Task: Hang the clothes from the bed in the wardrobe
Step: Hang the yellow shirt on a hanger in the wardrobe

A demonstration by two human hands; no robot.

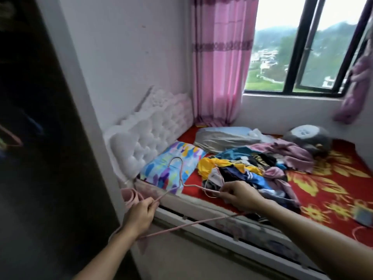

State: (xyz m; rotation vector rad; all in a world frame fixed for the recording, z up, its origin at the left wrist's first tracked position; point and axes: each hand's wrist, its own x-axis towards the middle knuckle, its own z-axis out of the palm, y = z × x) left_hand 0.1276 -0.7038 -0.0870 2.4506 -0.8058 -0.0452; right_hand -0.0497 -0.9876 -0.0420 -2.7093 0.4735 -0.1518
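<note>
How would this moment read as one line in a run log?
left hand: grips pink hanger | right hand: pinches its other end | clothes pile: on bed

Pale pink hanger (181, 227) at six o'clock! Red bedspread (333, 184) with yellow flowers at three; pillow (171, 164) splashed blue, purple and yellow, dead centre; pink curtain (220, 57), purple band, at twelve; white headboard (145, 138) at nine.

Left grip (139, 216) pinching, right grip (238, 194) pinching, both extended forward
</note>
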